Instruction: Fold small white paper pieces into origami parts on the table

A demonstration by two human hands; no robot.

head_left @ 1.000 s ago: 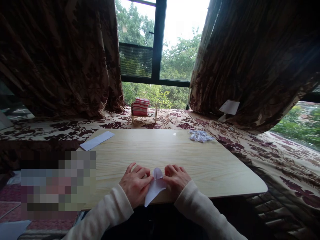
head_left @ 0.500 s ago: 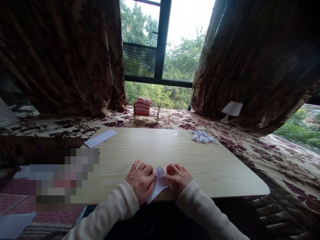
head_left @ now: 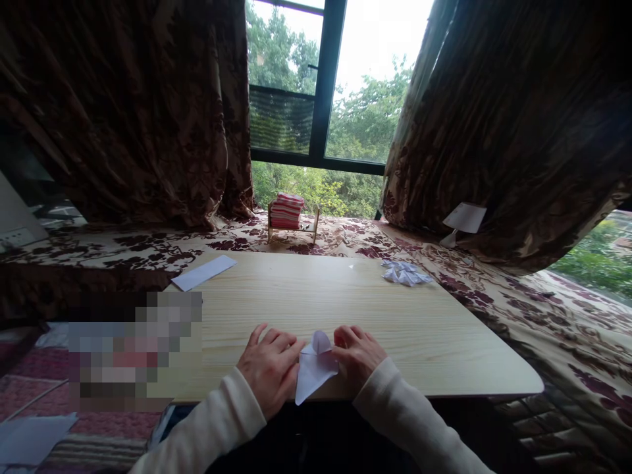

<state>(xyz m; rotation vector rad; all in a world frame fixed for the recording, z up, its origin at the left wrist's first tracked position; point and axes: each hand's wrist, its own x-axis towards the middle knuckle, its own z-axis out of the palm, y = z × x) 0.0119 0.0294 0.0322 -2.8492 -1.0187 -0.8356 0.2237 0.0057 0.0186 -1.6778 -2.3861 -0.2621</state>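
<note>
A partly folded white paper lies at the near edge of the pale wooden table, its pointed end toward me and a rounded flap standing at its far end. My left hand rests on the table with fingers spread, its fingertips touching the paper's left side. On the other side, my right hand is closed, its curled fingers pinching the paper's right edge near the flap. The tips of its thumb and index finger are partly hidden.
Flat white paper lies at the table's far left corner, folded white paper pieces at the far right. Beyond stand a small rack with red-striped cloths and a white lamp. A blurred patch covers the left side.
My left hand has shifted a little left and its fingers have loosened from the paper. More of the paper's surface shows between the hands. The whole view has moved slightly.
</note>
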